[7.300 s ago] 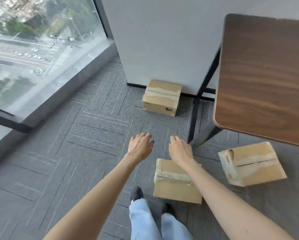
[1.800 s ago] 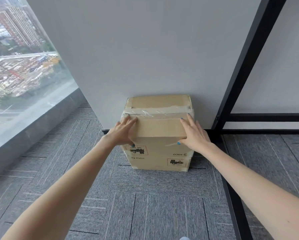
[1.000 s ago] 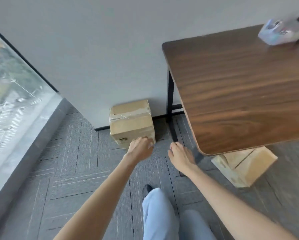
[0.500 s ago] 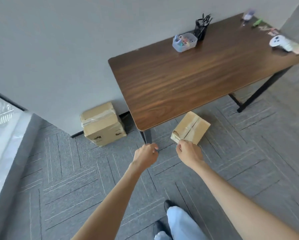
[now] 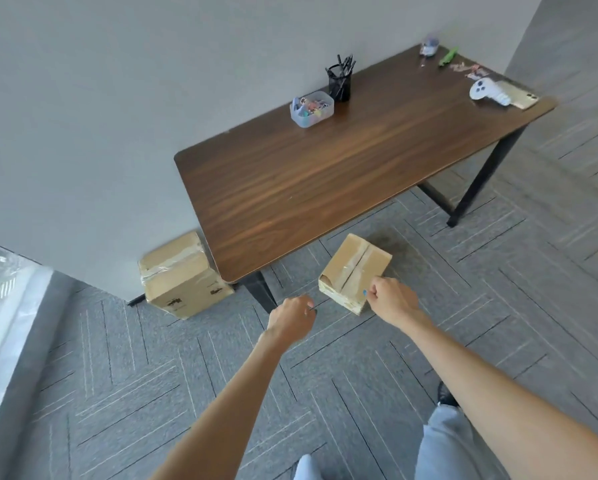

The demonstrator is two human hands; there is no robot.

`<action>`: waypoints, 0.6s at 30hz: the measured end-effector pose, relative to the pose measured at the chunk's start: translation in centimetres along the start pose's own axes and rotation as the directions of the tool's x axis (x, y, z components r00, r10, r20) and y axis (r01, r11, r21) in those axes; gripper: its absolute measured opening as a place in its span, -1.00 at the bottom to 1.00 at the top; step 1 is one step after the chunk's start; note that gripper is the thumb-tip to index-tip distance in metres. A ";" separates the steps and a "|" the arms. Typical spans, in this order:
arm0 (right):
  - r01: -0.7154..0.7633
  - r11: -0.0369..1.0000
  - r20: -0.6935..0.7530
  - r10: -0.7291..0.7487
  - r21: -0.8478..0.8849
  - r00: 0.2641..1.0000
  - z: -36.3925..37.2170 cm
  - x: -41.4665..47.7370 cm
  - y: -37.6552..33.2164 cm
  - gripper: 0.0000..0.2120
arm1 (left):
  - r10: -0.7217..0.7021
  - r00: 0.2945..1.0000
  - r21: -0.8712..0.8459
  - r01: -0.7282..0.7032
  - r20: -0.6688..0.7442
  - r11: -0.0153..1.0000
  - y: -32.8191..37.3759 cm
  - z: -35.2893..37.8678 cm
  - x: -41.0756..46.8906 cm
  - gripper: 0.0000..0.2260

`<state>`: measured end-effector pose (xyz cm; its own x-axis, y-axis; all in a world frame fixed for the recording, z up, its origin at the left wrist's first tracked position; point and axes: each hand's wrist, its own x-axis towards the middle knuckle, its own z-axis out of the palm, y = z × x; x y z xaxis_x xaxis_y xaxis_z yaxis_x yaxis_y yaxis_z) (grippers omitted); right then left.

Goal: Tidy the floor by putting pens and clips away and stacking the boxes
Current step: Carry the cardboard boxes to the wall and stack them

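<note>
Grey carpet [image 5: 429, 271] at frame centre bears a loose box [image 5: 356, 270], stiff, taped, likely light, best gripped at opposite sides; left hand [image 5: 292, 318] and right hand [image 5: 392, 301] hover loosely curled, empty.

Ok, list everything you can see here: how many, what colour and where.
carpet: grey, covers the floor
table: one, dark wood top, black legs, against the wall
pen holder: one, black, holding pens, on the table near the wall
clip tub: one, clear, coloured clips inside, beside the pen holder
controller: one, white, table's far end
small items: several, far end, too blurred to name
loose cardboard box: one, brown, on the carpet by the table's front edge
box stack: apparently two, brown, against the wall left of the table
left hand: loosely curled, empty
right hand: loosely curled, empty
trousers: light blue, bottom edge
</note>
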<state>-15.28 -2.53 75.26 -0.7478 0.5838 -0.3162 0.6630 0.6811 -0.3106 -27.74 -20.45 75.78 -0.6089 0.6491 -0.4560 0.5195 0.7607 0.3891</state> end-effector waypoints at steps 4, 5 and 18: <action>0.077 0.996 0.024 -0.076 -0.053 0.997 -3.2 3.8 6.8 -0.77 | -0.102 0.995 -0.052 0.101 -0.015 0.994 6.0 2.3 4.1 -0.73; 0.095 0.994 0.034 -0.094 -0.060 0.995 -3.9 4.9 8.5 -0.77 | -0.127 0.992 -0.067 0.125 -0.021 0.990 7.7 2.9 5.1 -0.73; 0.159 0.984 0.110 -0.150 -0.081 0.983 1.1 19.8 23.8 -0.76 | -0.268 0.958 -0.123 0.255 -0.103 0.959 15.8 14.6 20.9 -0.75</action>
<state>-14.28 24.72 60.66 -0.8303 0.4231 -0.3627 0.5308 0.7987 -0.2835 -23.49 5.09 60.67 -0.7840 0.4182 -0.4588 0.2693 0.8950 0.3557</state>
